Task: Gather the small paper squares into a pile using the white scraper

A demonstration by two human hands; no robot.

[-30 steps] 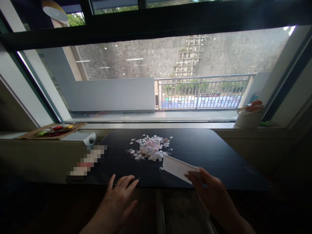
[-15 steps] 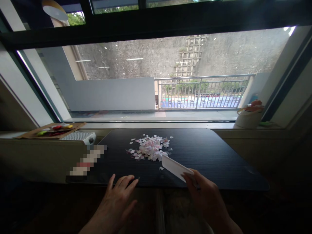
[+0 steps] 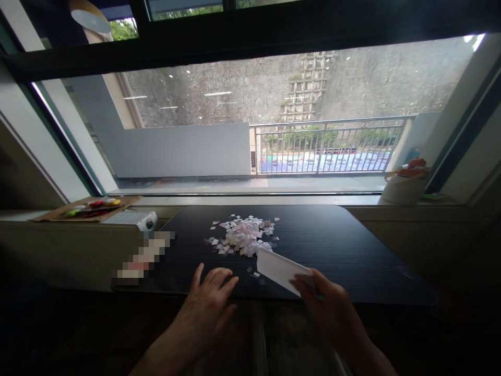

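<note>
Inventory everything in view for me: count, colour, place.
window frame: one, dark, ahead
railing: one, silvery, outside
table: one, black, centre
paper scraps: many, white-pinkish, mostly heaped mid-table
handheld piece: one, white, by the paper scraps
vented box: one, white, left of table
brown sheet: one, brown, left ledge, bearing colourful items
container: one, pale, right ledge
pixelated patch: one, beige-pink, left
left hand: one, at table's near edge
right hand: one, holding handheld piece

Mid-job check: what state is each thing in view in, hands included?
Left hand: open, fingers spread, holding nothing visible.
Right hand: closed on the white flat piece.
White flat piece: held at its near end, far end by the pile; contact unclear.
Paper scraps: cut small, loosely heaped, some scattered around.
White bucket: upright on the sill, reddish things showing at its top.
</note>
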